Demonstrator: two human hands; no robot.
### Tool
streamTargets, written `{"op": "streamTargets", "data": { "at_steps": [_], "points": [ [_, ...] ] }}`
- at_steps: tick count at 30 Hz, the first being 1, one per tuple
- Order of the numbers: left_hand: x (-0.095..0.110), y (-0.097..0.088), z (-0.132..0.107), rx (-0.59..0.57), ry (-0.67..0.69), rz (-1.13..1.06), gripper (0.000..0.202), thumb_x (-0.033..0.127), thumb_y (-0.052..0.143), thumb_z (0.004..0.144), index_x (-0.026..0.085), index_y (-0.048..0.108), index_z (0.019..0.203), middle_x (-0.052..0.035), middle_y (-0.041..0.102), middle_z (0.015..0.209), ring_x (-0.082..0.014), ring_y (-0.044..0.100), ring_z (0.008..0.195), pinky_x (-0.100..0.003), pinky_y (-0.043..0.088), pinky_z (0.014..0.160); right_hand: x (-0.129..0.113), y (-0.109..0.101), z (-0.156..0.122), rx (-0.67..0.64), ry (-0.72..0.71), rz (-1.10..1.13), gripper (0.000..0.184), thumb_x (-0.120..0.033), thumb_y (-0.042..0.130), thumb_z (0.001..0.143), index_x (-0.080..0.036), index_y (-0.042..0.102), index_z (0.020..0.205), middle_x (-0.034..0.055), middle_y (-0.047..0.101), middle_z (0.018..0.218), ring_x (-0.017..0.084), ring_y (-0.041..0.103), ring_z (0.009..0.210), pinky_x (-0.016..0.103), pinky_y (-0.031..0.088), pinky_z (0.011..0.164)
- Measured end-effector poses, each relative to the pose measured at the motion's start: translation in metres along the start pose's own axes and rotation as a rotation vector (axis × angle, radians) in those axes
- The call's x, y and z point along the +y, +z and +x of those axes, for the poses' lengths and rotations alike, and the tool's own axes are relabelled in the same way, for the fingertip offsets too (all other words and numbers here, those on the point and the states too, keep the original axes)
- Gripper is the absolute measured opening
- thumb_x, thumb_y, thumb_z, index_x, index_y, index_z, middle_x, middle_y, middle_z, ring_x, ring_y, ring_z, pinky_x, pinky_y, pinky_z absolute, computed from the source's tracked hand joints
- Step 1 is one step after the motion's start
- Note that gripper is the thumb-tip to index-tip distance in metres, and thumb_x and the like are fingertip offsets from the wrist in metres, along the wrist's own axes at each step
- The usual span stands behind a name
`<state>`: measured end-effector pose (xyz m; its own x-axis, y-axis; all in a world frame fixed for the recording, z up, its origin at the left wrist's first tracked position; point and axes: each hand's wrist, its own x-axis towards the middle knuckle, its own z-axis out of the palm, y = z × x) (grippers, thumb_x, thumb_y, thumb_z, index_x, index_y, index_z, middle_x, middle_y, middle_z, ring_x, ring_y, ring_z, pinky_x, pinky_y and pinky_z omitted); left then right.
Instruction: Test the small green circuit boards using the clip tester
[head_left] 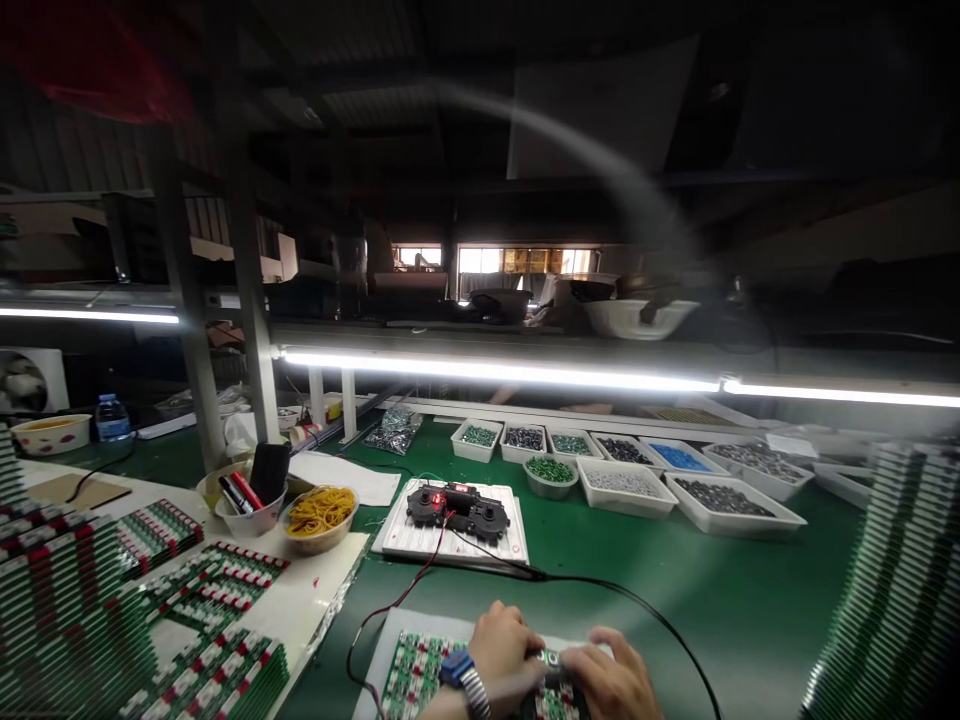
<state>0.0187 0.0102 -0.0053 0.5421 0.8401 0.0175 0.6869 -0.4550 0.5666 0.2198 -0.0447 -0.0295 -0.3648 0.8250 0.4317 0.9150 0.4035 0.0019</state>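
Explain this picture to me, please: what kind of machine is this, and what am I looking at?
There is no robot here, just a person working with two bare hands. The single picture comes from a camera worn on the head, looking forward and down.

The left hand, with a blue watch at its wrist, and the right hand meet over green circuit boards. Their fingers are around a small dark thing, too unclear to name.

Beyond them on the green table sits a black device with red lights, then pale trays of small parts. To the left are a bowl of yellow bands and stacked boards.
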Motion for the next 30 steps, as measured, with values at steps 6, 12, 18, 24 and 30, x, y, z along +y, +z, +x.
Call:
{"op": "streamTargets", "data": {
  "at_steps": [6, 12, 18, 24, 30],
  "points": [
    [0.015, -0.007, -0.005, 0.028, -0.025, 0.042, 0.030, 0.030, 0.059, 0.077, 0.025, 0.076, 0.100, -0.0100, 0.064, 0.097, -0.0298, 0.049, 0.105, -0.041, 0.039, 0.089, -0.004, -0.002, 0.001, -0.074, 0.182, 0.125, 0.021, -0.020, 0.051, 0.087, -0.035, 0.066, 0.091, -0.0075, 0.071, 0.090, 0.023, 0.059, 0.098, 0.037, 0.047, 0.081],
    [0.018, -0.013, -0.007, 0.040, -0.012, 0.044, 0.030, 0.028, 0.060, 0.076, 0.028, 0.075, 0.102, -0.0082, 0.065, 0.101, -0.0290, 0.048, 0.107, -0.046, 0.032, 0.099, -0.008, -0.016, 0.009, -0.139, 0.282, 0.218, 0.025, -0.019, 0.050, 0.086, -0.035, 0.068, 0.091, -0.0057, 0.072, 0.093, 0.029, 0.053, 0.113, 0.044, 0.044, 0.090],
    [-0.003, -0.027, -0.015, 0.076, 0.004, 0.043, 0.027, 0.035, 0.064, 0.077, 0.031, 0.075, 0.101, -0.0059, 0.067, 0.095, -0.0269, 0.050, 0.101, -0.039, 0.040, 0.086, -0.029, -0.015, 0.023, -0.113, 0.193, 0.216, 0.035, -0.012, 0.043, 0.086, -0.032, 0.070, 0.096, -0.0008, 0.072, 0.089, 0.029, 0.055, 0.111, 0.039, 0.044, 0.085],
    [-0.018, -0.019, -0.019, 0.094, -0.024, 0.051, 0.029, 0.031, 0.064, 0.077, 0.029, 0.074, 0.104, -0.0070, 0.066, 0.097, -0.0257, 0.052, 0.100, -0.038, 0.040, 0.088, -0.041, 0.008, 0.019, 0.075, 0.165, 0.165, 0.032, -0.008, 0.049, 0.082, -0.031, 0.068, 0.093, -0.0031, 0.071, 0.088, 0.027, 0.055, 0.100, 0.037, 0.041, 0.081],
    [-0.020, -0.011, -0.018, 0.108, -0.024, 0.043, 0.027, 0.029, 0.066, 0.077, 0.029, 0.074, 0.103, -0.0052, 0.065, 0.099, -0.0233, 0.051, 0.102, -0.035, 0.038, 0.092, -0.029, 0.010, 0.017, 0.068, 0.043, 0.092, 0.024, -0.013, 0.053, 0.085, -0.032, 0.064, 0.094, -0.0070, 0.071, 0.087, 0.023, 0.058, 0.094, 0.032, 0.043, 0.078]
  ]
}}
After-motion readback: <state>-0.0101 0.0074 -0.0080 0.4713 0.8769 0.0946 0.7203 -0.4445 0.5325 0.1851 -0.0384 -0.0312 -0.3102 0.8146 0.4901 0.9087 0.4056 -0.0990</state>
